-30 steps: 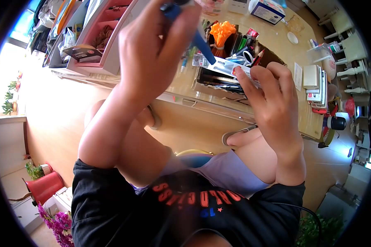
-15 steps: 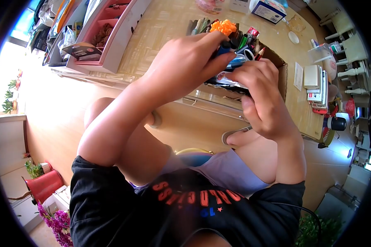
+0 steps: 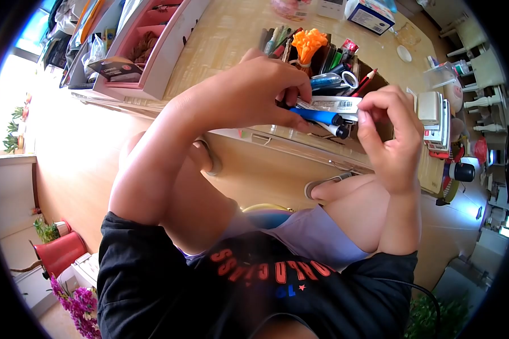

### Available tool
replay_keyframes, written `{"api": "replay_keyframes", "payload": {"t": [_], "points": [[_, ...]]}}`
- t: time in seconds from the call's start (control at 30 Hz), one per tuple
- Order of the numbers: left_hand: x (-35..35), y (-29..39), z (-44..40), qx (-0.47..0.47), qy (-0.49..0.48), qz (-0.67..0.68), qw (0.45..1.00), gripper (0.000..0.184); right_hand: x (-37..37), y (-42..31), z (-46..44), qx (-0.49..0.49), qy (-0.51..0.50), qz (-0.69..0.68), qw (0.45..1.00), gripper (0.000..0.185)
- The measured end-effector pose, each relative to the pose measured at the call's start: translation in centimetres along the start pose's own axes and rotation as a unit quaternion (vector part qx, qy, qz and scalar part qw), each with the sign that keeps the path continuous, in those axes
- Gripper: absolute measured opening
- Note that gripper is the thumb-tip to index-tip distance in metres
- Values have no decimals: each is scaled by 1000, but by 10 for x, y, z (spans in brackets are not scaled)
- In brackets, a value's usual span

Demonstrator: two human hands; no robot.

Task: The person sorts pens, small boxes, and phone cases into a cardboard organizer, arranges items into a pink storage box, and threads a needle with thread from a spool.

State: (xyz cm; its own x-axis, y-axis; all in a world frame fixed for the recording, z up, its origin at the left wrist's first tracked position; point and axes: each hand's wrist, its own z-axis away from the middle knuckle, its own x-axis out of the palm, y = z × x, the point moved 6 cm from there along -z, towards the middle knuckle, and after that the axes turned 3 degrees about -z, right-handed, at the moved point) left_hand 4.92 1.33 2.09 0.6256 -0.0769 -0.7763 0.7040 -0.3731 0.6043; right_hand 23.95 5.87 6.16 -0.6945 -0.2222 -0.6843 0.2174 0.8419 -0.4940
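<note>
My left hand is over the left side of a cardboard box of pens, its fingers and thumb closed around the rear of a blue marker pen. A white pen with a black cap lies just below that marker. My right hand pinches the right end of a slim white packet with printed text, between thumb and index finger. Behind the packet are a clear blue pen, white-handled scissors or a similar ring, a red pencil and an orange flower-like bundle.
A pink-and-white organizer stands at the table's left. At the back is a blue-and-white carton. Stacked books and a black-capped object sit along the right edge. My legs are below the table's front edge.
My left hand has drawn back left and down, bringing the blue marker to the box's front. My right hand has moved right, and the white packet now shows between the hands.
</note>
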Motion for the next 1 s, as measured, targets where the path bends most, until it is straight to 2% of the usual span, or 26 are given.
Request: {"api": "replay_keyframes", "payload": {"t": [0.07,0.17,0.2,0.3,0.43,0.63,0.9,0.93,1.0], "points": [[-4,5,3,-13,-12,-15,1000,29,-1,-2,-3,11,22,-1,1000,13],[-2,4,3,-36,-24,-25,999,28,1,7,0,65,27,-50,996,13],[-1,2,3,-45,-27,-27,998,27,2,6,1,47,22,-42,998,13],[4,7,3,68,143,-166,973,23,5,7,1,17,11,-27,999,12],[8,18,5,56,142,-253,955,20,10,10,3,32,10,-38,999,13],[22,24,3,33,110,-323,939,26,18,1,1,12,-18,-11,1000,23],[49,39,25,-32,92,-324,941,101,20,2,0,35,-32,23,999,18],[51,38,27,-48,69,-310,947,102,21,2,0,35,-32,26,999,18],[49,37,30,-44,96,-316,943,101,21,6,1,31,-16,12,999,20]]}}
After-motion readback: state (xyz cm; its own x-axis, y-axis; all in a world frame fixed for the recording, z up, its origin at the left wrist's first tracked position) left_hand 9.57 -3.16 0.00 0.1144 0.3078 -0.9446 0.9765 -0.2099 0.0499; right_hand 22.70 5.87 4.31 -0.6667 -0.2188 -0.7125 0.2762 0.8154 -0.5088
